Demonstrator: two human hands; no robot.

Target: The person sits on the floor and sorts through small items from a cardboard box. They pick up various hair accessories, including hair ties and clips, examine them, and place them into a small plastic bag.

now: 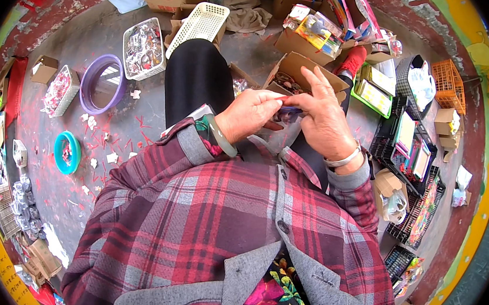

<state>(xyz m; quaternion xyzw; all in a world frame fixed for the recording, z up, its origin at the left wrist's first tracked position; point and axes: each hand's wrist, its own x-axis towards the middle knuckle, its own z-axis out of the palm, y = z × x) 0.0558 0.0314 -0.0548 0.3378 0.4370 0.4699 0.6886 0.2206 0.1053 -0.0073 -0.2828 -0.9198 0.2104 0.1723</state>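
Observation:
Above my lap, both hands meet at a thin red strip (pixel 283 98). My left hand (pixel 248 114) is closed, its thumb and forefinger pinching the strip. My right hand (pixel 329 122) pinches the strip's other side between thumb and forefinger, with its other fingers raised. Just under the fingers hangs a clear plastic bag (pixel 281 136) with something bluish-purple at its top; its contents are mostly hidden. Beyond the hands, an open cardboard box (pixel 293 65) stands between my knees with small brownish items in it.
To the left are a purple basin (pixel 84 96), a teal basin (pixel 58 158) and a white basket (pixel 160 50) of small wrapped items. A cream basket (pixel 206 16) lies past my knee. Black crates (pixel 386 145) and an orange crate (pixel 448 83) stand right. Red scraps litter the floor.

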